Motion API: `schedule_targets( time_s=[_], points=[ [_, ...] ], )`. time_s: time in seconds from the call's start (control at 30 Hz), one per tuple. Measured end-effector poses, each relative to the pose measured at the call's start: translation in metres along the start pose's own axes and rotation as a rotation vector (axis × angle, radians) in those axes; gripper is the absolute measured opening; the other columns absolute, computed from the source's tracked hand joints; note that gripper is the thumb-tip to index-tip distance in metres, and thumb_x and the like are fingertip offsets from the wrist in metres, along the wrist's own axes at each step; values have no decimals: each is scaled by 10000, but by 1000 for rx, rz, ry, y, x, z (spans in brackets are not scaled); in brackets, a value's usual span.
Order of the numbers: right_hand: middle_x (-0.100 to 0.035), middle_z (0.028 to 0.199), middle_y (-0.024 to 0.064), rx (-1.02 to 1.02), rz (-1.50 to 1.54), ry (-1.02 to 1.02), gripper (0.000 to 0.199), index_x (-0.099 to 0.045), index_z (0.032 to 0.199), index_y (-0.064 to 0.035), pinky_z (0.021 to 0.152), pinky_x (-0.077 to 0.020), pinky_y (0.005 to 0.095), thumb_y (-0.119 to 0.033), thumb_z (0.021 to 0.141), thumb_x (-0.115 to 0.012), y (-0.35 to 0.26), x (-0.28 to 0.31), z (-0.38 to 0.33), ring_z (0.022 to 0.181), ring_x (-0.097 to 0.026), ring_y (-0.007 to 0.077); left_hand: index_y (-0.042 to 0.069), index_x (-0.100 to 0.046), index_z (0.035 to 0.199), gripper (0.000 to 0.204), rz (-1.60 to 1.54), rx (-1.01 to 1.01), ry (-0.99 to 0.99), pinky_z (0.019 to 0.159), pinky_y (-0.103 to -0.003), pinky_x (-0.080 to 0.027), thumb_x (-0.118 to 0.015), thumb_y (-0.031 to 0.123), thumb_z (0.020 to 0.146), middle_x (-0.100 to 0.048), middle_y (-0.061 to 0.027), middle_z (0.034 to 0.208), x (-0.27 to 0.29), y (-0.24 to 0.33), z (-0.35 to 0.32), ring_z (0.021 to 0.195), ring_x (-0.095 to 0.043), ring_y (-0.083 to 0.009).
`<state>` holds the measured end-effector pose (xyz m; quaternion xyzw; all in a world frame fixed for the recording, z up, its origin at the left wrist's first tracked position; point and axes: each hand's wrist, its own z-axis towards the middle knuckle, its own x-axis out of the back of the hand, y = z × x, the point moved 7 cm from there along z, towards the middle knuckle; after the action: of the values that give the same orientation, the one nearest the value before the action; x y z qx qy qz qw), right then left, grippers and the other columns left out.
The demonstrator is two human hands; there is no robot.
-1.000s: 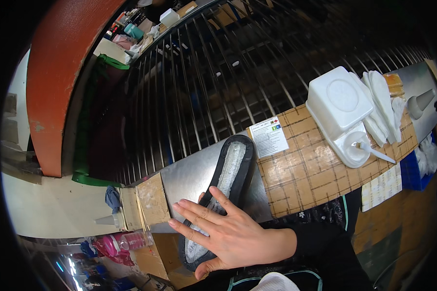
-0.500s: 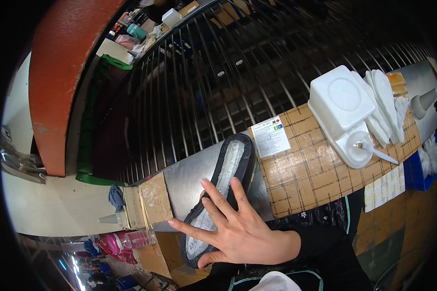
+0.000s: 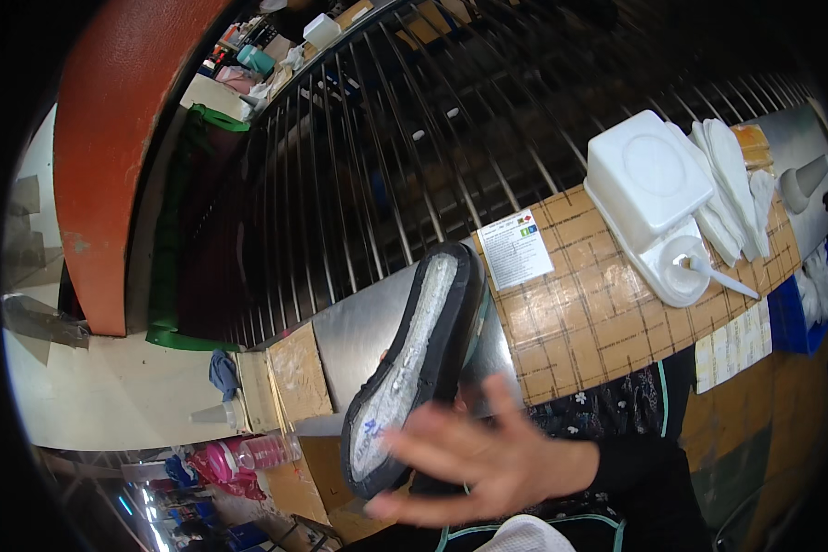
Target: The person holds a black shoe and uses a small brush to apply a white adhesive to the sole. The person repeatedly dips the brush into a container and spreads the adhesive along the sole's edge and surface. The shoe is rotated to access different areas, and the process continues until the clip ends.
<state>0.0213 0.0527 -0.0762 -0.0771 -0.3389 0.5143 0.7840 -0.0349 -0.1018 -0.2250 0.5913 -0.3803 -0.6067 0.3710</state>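
A black shoe upper (image 3: 398,370) is held bottom up and aslant, over the near edge of the metal counter. Its grey, rough underside faces me and bears blue handwritten marks near the lower end. My right hand (image 3: 497,465) hovers over the lower end, back upward, fingers spread and smeared by motion. Nothing shows in it. Of my left hand only a skin-coloured sliver seems to show at the shoe's left edge; its fingers are otherwise hidden behind the shoe.
Brown-taped cardboard (image 3: 561,322) covers the counter at right, bearing a white dispenser bottle (image 3: 649,175), a small pot with a brush (image 3: 685,271) and white pads (image 3: 722,184). Metal rollers (image 3: 340,184) run behind. A cardboard piece (image 3: 299,373) lies left. An orange post (image 3: 106,184) stands far left.
My right hand has moved right and slightly down off the shoe's underside, baring the blue marks. The shoe has tilted slightly.
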Motion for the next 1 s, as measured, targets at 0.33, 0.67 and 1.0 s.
schedule_targets(
  time_s=[0.33, 0.67, 1.0],
  points=[
    [-430, 1442, 216, -536, -394, -335, 603, -556, 1349, -150, 1069, -112, 734, -358, 805, -717, 50, 85, -125, 1377, -300, 500, 54, -434, 1413, 936, -37, -37, -48, 1159, -516, -293, -883, 352, 647, -456, -87, 1453, 1, -12, 13, 1348, -412, -294],
    [-622, 1166, 80, -626, -979, 136, 304, -635, 1112, -99, 942, -346, 435, -170, 823, -698, 112, 218, -137, 1175, -516, 265, 156, -429, 1432, 1064, -382, 136, -97, 1124, -604, -293, -925, 417, 528, -403, -61, 1495, 15, -21, -7, 1388, -346, -318],
    [-598, 838, 0, -587, -949, 79, 190, -658, 983, -172, 787, -312, 396, -168, 802, -715, 145, 215, -144, 892, -544, 209, 146, -171, 1538, 1054, -468, -232, -451, 1128, -570, -296, -806, 413, 741, -289, -174, 1546, -56, 56, 0, 1396, -323, -368]
  ],
)
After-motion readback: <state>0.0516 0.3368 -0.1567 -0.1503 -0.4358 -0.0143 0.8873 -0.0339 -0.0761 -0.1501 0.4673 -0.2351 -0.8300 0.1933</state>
